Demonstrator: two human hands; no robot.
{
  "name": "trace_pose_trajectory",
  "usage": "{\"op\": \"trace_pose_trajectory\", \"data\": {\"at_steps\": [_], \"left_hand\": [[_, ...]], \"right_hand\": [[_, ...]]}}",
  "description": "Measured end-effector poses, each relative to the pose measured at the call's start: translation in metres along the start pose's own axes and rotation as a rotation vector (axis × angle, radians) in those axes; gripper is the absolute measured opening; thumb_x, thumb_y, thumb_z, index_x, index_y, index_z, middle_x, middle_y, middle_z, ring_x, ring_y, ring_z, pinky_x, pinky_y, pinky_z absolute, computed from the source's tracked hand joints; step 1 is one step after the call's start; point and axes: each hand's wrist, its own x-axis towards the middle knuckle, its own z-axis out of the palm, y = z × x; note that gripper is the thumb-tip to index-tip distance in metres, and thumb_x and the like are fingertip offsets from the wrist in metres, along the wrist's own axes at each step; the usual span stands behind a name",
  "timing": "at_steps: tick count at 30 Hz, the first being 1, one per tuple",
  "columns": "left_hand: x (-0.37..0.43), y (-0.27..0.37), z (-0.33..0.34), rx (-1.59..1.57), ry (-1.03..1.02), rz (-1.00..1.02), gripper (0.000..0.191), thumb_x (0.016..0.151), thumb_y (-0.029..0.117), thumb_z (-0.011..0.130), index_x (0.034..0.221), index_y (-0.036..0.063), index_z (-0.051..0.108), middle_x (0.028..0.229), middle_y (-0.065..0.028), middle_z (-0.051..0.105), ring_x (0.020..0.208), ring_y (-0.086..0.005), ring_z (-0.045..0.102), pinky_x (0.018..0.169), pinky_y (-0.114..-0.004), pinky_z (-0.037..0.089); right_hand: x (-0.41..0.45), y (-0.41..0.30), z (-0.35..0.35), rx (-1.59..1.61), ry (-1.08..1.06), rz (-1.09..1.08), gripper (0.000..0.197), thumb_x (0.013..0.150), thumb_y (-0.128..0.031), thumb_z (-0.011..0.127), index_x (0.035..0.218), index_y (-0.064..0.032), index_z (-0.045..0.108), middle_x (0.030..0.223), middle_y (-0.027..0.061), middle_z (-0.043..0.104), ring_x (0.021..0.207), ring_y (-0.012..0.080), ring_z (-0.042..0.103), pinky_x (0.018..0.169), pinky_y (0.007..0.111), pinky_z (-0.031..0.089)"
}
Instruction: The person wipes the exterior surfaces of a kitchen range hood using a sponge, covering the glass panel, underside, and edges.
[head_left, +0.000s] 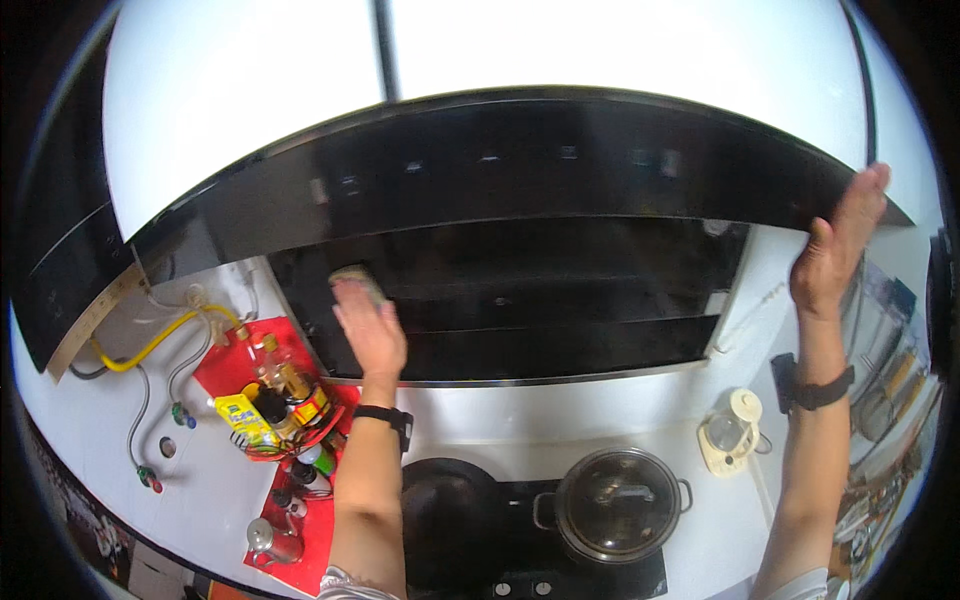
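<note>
My left hand (369, 330) presses a sponge or folded cloth (360, 283), yellowish with a dark side, against the black glass underside panel (510, 300) of a range hood, near the panel's left end. The palm lies flat with the fingers stretched over the pad. Over at the right end of the hood's black front band (487, 169), my right hand (836, 251) is raised with its fingers straight and its thumb apart, nothing in it. Whether it touches the hood or the cabinet edge, I cannot tell. Both wrists wear dark bands.
Below the hood, a black cooktop (517, 540) bears a lidded pot (621, 506) and a dark wok (450, 517). A cream electric kettle (731, 435) stands right. At the left are a basket of bottles (289, 412), a metal jug (276, 541) and a yellow hose (154, 345). White cabinets (600, 45) rise above.
</note>
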Motion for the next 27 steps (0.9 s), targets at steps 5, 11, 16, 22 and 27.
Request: {"op": "trace_pose_trajectory", "data": {"at_steps": [5, 11, 16, 22, 27], "left_hand": [[0.020, -0.081, 0.001, -0.008, 0.068, -0.111, 0.069, 0.112, 0.031, 0.042, 0.165, -0.0087, 0.022, 0.175, -0.0288, 0.014, 0.164, -0.0404, 0.011, 0.133, -0.052, 0.007], [-0.055, 0.015, 0.038, -0.168, 0.090, 0.004, 0.070, 0.111, 0.027, 0.043, 0.164, -0.0116, 0.019, 0.174, -0.0333, 0.007, 0.164, -0.0462, 0.005, 0.133, -0.055, 0.002], [-0.096, 0.209, 0.039, -0.071, -0.374, 0.223, 0.080, 0.096, 0.031, 0.071, 0.155, -0.0095, 0.036, 0.166, -0.0342, 0.031, 0.157, -0.0528, 0.024, 0.129, -0.059, 0.017], [-0.110, 0.384, 0.063, -0.325, -0.475, 0.872, 0.064, 0.100, 0.026, 0.063, 0.156, 0.0022, 0.046, 0.166, -0.0081, 0.043, 0.155, -0.0274, 0.037, 0.127, -0.046, 0.030], [-0.113, 0.504, 0.092, -0.261, -0.323, 1.237, 0.060, 0.102, 0.023, 0.056, 0.158, 0.0054, 0.046, 0.169, -0.0079, 0.040, 0.158, -0.0244, 0.033, 0.131, -0.045, 0.022]], "right_hand": [[-0.005, 0.005, 0.001, -0.035, -0.005, -0.006, 0.080, 0.111, -0.062, 0.025, 0.170, -0.0081, 0.021, 0.178, 0.0159, 0.016, 0.166, 0.0304, 0.010, 0.134, 0.047, 0.002], [-0.005, 0.008, 0.004, 0.013, -0.012, -0.019, 0.076, 0.113, -0.057, 0.030, 0.170, -0.0071, 0.023, 0.178, 0.0164, 0.017, 0.166, 0.0309, 0.011, 0.134, 0.045, 0.004], [-0.007, 0.017, 0.002, 0.060, -0.027, -0.036, 0.076, 0.113, -0.054, 0.035, 0.170, -0.0061, 0.021, 0.178, 0.0174, 0.016, 0.166, 0.0313, 0.011, 0.134, 0.043, 0.004], [-0.005, 0.012, 0.003, 0.163, -0.008, -0.018, 0.076, 0.110, -0.048, 0.047, 0.170, -0.0066, 0.024, 0.178, 0.0213, 0.015, 0.166, 0.0352, 0.012, 0.132, 0.047, 0.008], [-0.002, 0.007, -0.002, 0.178, -0.081, 0.036, 0.082, 0.109, -0.056, 0.044, 0.171, -0.0081, 0.019, 0.178, 0.0233, 0.011, 0.166, 0.0373, 0.010, 0.132, 0.048, 0.007]]}}
